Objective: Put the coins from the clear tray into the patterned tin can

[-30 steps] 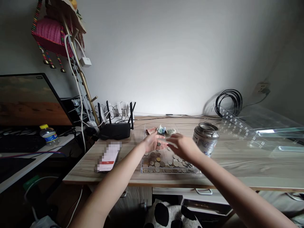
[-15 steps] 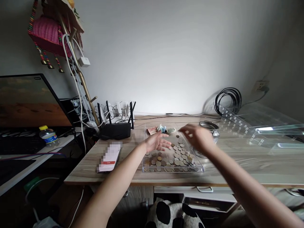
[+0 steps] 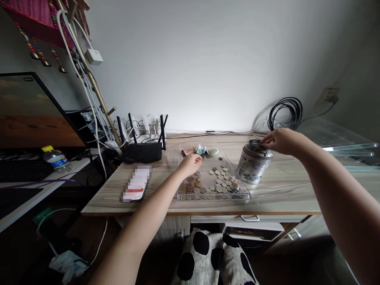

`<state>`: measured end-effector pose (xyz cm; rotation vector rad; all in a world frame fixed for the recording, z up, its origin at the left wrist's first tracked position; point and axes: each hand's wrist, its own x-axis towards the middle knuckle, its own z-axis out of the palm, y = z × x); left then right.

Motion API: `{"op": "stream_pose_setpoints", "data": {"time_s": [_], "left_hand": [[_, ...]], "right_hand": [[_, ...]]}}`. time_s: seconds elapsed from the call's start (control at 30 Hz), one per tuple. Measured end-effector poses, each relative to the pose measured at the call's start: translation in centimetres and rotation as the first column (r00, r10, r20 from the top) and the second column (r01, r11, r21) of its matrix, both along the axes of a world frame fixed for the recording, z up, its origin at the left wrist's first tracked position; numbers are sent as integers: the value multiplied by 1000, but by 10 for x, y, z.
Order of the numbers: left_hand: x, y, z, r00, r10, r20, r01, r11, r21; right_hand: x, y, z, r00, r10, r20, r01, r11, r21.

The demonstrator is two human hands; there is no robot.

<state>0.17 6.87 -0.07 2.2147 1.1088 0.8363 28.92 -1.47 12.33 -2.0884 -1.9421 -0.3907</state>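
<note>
Desk (image 3: 287, 186): hands (image 3: 191, 164) (image 3: 283, 141) @ tray (image 3: 208, 179), tin (image 3: 253, 165)

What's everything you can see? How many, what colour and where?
Desk: one, pale wood, centre
Tray: one, clear, on desk
Coins: many, mostly silvery, on tray
Banknotes: about three, reddish, bluish, greenish, tray's far end
Tin: one, silvery, right of tray
Phone: one, whitish display, left of tray
Router: one, black, behind phone
Screen: one, dark-edged, far left
Bottle: one, clear, yellow-capped, near screen
Cable coil: one, black, back right
Socket: one, pale, right
Panels: several, clear, far right
Basket: one, pink, upper left
Pole: one, brassy, left
Adapter: one, white, by pole
Trousers: one pair, white, black-spotted, bottom
Left hand: one, bare, over tray
Right hand: one, bare, at tin's top
</note>
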Motion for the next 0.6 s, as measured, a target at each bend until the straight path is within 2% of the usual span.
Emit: {"op": "stream_pose_setpoints", "data": {"time_s": [0.07, 0.1, 0.13, 0.17, 0.2, 0.23, 0.27, 0.33, 0.4, 0.5, 0.6], "left_hand": [[-2, 1, 1, 994, 27, -107, -24, 999, 31], [-3, 2, 0, 986, 38, -164, -33, 999, 34], [-4, 2, 0, 975, 41, -218, -35, 999, 30], [-4, 2, -1, 964, 31, -266, -27, 999, 20], [-5, 2, -2, 952, 15, -305, -12, 1000, 12], [-5, 1, -3, 942, -2, -336, 5, 1000, 10], [-5, 0, -5, 933, -14, -360, 21, 1000, 15], [-5, -2, -7, 918, -25, -396, 40, 999, 28], [-5, -3, -8, 907, -21, -422, 40, 999, 35], [-4, -2, -10, 891, -26, -454, 49, 998, 39], [-4, -1, -11, 883, -35, -469, 67, 997, 50]], "right_hand": [[-21, -14, -4, 996, 71, -55, -60, 981, 184], [-36, -20, -10, 985, 150, -85, -123, 956, 266], [-52, -23, -19, 958, 248, -143, -203, 940, 275], [-68, -24, -32, 916, 341, -210, -317, 938, 142], [-84, -22, -46, 863, 440, -246, -463, 885, -40], [-97, -17, -61, 832, 493, -253, -540, 824, -171], [-109, -11, -76, 841, 494, -222, -539, 802, -257], [-122, 3, -99, 893, 431, -128, -445, 803, -397], [-124, 13, -111, 934, 351, -65, -337, 810, -480], [-114, 16, -110, 945, 320, -71, -307, 789, -532], [-104, 10, -103, 914, 376, -154, -394, 726, -563]]}}
